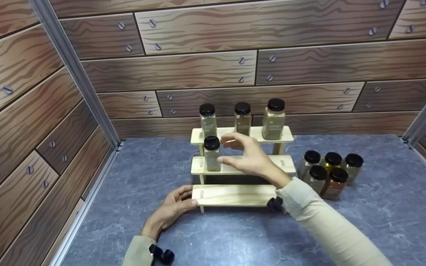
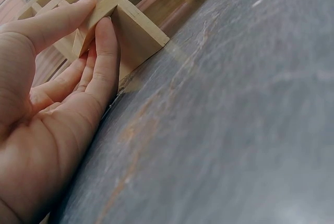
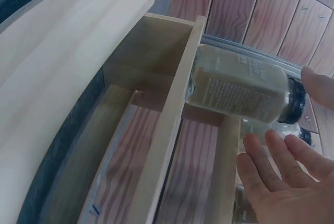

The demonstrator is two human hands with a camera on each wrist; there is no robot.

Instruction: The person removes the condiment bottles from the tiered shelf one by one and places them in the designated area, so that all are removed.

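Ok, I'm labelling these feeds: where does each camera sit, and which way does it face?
Head: on the head, facing forward and down at the wooden rack; left hand, right hand and sleeves show.
Left wrist: on that wrist, facing the rack's left end; left hand shows.
Right wrist: on that wrist, facing the middle-tier jar; right hand shows.
Shared: head and right wrist both show that jar.

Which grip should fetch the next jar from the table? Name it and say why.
Right grip, probably: it looks free of the middle-tier jar and is nearer the five clustered jars. The left grip holds the rack at its left front end.
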